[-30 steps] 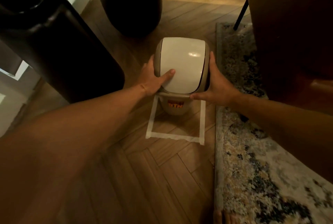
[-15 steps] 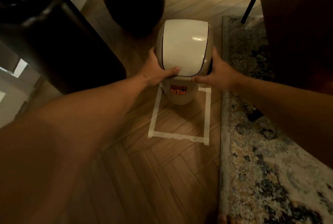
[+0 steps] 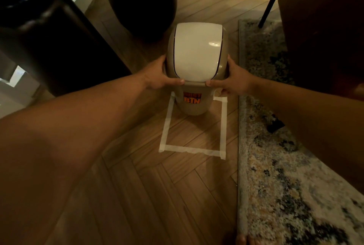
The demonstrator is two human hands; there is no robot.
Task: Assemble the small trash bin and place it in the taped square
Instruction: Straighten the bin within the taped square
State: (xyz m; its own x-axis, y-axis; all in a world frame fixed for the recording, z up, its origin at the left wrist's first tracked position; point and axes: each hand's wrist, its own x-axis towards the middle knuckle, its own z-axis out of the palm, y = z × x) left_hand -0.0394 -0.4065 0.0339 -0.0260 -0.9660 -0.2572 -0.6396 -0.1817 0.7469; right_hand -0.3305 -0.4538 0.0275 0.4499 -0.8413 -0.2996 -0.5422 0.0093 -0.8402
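Wood herringbone floor (image 3: 177, 195), patterned rug (image 3: 285, 166) along the right. Taped square (image 3: 167, 126) in the middle, far side hidden. Small tan trash bin (image 3: 194, 104) with white swing lid (image 3: 197, 51) over the square's far part; resting or lifted, unclear. Left hand (image 3: 159, 75) and right hand (image 3: 234, 79) gripping the lid's sides, thumbs on its near rim.
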